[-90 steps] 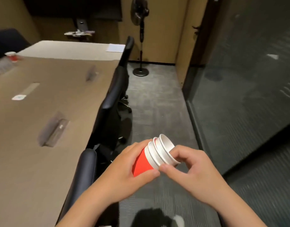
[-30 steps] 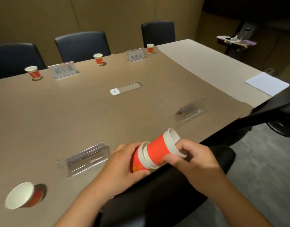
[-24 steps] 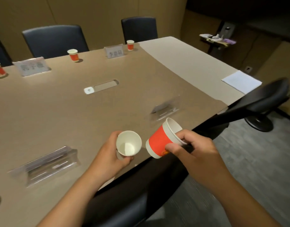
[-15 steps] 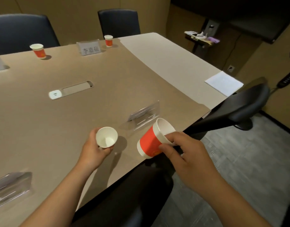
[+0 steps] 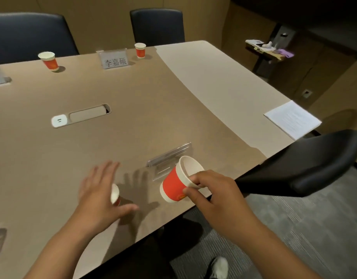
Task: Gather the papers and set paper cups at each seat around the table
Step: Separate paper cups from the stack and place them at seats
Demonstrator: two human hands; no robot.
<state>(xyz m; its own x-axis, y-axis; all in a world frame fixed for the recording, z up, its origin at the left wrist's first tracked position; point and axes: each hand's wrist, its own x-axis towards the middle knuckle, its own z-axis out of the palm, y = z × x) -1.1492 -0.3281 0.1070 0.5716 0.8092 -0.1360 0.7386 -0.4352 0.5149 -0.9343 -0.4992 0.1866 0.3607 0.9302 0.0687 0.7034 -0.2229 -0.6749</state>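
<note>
My right hand (image 5: 214, 191) pinches the rim of a red paper cup (image 5: 174, 185), tilted on its side above the table's near edge; I cannot tell whether more cups are nested in it. My left hand (image 5: 98, 191) hovers with fingers spread over a single cup (image 5: 115, 195) that stands on the brown table (image 5: 133, 93); the palm hides most of that cup. Two more red cups (image 5: 48, 61) (image 5: 140, 49) stand at the far seats. A stack of white papers (image 5: 292, 118) lies at the table's right end.
A clear name-plate holder (image 5: 170, 156) stands just beyond the held cup, and a printed name plate (image 5: 115, 61) at the far side. A black chair back (image 5: 306, 166) juts in at the right; dark chairs (image 5: 157, 25) line the far edge. A power socket panel (image 5: 81, 115) sits mid-table.
My left hand set its single cup down on the table and spread its fingers. The right hand kept hold of its cup while my view swung right along the table.
</note>
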